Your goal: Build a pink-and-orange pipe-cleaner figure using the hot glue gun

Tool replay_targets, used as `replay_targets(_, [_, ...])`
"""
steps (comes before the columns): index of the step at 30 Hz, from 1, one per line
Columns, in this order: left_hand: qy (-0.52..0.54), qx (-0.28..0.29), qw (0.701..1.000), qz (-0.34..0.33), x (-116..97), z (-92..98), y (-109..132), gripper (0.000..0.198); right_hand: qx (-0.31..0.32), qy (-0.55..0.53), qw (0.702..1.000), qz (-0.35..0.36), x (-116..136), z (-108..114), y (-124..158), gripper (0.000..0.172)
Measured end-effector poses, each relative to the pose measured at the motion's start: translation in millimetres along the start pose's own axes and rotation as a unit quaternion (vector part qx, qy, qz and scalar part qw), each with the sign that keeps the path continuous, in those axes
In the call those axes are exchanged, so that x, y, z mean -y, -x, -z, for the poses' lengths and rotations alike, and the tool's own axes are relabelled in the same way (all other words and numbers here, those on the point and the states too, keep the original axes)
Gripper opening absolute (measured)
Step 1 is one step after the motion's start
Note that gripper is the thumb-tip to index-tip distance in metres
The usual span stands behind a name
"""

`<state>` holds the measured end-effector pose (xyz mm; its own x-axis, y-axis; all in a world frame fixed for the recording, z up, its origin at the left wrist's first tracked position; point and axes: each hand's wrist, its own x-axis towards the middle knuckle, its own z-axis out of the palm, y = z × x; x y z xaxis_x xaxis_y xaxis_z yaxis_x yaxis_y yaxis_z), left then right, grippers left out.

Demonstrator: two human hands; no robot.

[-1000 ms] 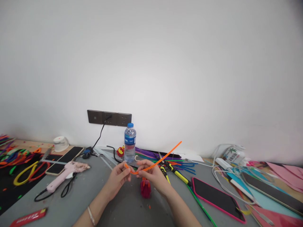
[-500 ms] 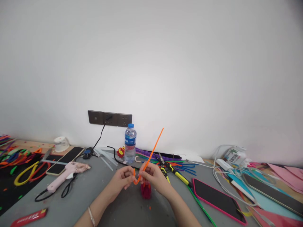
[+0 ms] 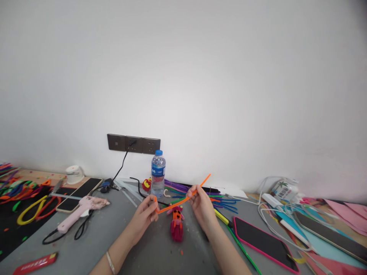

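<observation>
An orange pipe cleaner (image 3: 174, 205) stretches between my two hands, its left end bent up in a hook. My left hand (image 3: 145, 214) pinches it near that bend. Further along, the fingers of my right hand (image 3: 202, 206) are closed on it, and its free tip points up to the right. Below and between the hands, a small magenta and orange figure (image 3: 177, 225) made of fuzzy material rests on the grey tabletop (image 3: 143, 256), touched by neither hand.
A water bottle (image 3: 158, 175) stands behind my hands, near bundled pipe cleaners (image 3: 183, 187). To the left lie a pink glue gun (image 3: 76, 215), a phone (image 3: 82, 194) and a red box cutter (image 3: 36, 264). A pink-cased phone (image 3: 265, 242) and white cables (image 3: 262, 217) lie right.
My right hand has slid along the pipe cleaner, up and to the right, away from my left hand. The pipe cleaner has tilted flatter, and the magenta figure is now uncovered.
</observation>
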<state>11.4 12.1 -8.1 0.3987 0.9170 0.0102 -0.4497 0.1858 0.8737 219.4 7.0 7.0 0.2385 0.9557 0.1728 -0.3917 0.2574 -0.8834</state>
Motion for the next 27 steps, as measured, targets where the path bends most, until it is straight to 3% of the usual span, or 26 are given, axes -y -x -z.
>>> replay_targets(2, [-0.003, -0.020, 1.000, -0.020, 0.3, 0.4, -0.9, 0.031, -0.011, 0.006, 1.000, 0.000, 1.7, 2.5, -0.6, 0.042])
replay_targets(4, [-0.003, -0.030, 0.999, -0.027, 0.8, 0.2, -0.9, 0.031, 0.022, 0.034, 0.999, -0.020, 0.9, 0.0, 3.0, 0.045])
replay_targets(9, [0.002, -0.021, 1.000, 0.021, 0.7, -2.5, 2.8, 0.029, 0.223, 0.139, 0.961, -0.092, -3.1, -21.8, 25.5, 0.051])
replay_targets(12, [0.009, -0.011, 0.999, 0.033, 0.1, -2.9, 4.5, 0.026, 0.293, 0.177, 0.932, -0.119, -4.7, -31.0, 36.3, 0.053])
replay_targets(19, [0.012, -0.026, 0.999, 0.032, -0.8, -3.4, 5.5, 0.037, 0.324, 0.213, 0.909, -0.155, -9.0, -31.7, 40.0, 0.051])
replay_targets(27, [-0.003, -0.047, 0.999, -0.027, -0.9, -3.8, 5.4, 0.026, 0.300, 0.233, 0.909, -0.168, -10.1, -36.3, 41.9, 0.050])
